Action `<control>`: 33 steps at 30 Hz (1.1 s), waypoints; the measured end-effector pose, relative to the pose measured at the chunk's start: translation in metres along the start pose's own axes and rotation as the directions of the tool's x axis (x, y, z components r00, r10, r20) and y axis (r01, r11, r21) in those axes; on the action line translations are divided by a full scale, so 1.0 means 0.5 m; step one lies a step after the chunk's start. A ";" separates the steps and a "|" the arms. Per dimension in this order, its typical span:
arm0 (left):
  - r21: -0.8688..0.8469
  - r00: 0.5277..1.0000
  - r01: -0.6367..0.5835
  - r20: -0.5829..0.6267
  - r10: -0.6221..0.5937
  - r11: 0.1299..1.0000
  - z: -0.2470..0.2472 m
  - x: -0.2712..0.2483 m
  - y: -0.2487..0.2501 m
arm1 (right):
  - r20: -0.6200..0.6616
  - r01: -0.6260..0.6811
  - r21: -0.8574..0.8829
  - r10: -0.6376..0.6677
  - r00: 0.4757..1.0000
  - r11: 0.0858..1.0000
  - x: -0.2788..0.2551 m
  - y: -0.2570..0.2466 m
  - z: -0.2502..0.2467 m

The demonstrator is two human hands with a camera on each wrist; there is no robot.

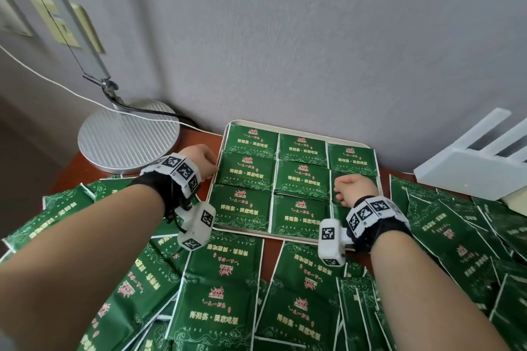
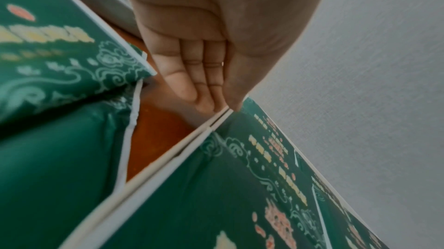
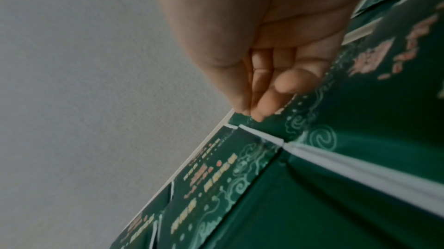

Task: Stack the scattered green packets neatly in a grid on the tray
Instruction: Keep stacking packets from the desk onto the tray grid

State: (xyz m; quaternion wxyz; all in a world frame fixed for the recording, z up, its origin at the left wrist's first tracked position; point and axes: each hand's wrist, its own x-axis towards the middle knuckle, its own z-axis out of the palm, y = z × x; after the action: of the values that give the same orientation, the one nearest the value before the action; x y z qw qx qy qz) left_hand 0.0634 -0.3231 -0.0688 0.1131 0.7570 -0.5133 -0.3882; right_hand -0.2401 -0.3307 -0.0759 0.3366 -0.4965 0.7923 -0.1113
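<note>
Lamp base, white cable, grey wall

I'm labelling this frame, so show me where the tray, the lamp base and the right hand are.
tray [image 1: 302,134]: head view, bare far rim.
lamp base [image 1: 128,137]: head view, middle of the ribbed round disc.
right hand [image 1: 355,188]: head view, back of the hand.

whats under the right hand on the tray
The right hand rests on a green packet in the middle right cell of the tray. Its fingers touch the packet's edge. How many packets lie stacked beneath is hidden.
</note>
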 end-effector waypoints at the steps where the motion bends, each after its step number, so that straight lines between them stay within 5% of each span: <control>1: 0.013 1.000 -0.006 -0.009 0.006 1.000 -0.005 -0.005 -0.004 | -0.009 0.014 -0.005 -0.014 1.000 1.000 -0.009 -0.002 -0.006; 6: 0.073 0.993 -0.070 -0.090 0.076 0.995 -0.048 -0.065 -0.035 | 0.006 0.140 -0.034 -0.140 0.990 0.990 -0.094 -0.021 -0.036; 17: 0.459 1.000 0.002 -0.022 0.009 0.888 -0.099 -0.323 -0.249 | 0.399 0.307 -0.354 -0.155 0.904 0.883 -0.355 -0.033 0.106; 22: 0.557 0.996 0.084 -0.032 -0.079 0.826 -0.065 -0.399 -0.338 | 0.401 0.273 -0.389 -0.105 0.910 0.880 -0.403 -0.016 0.190; 33: 0.378 0.987 0.150 -0.007 -0.159 0.913 -0.039 -0.421 -0.359 | 0.238 0.152 -0.143 -0.115 0.964 0.978 -0.449 0.010 0.234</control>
State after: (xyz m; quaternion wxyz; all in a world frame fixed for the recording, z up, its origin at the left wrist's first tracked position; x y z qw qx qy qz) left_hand 0.1646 -0.0654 -0.0587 -0.0718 0.7982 -0.5181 -0.2988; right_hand -0.1055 -0.1164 -0.0711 0.3763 -0.5837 0.7194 -0.0120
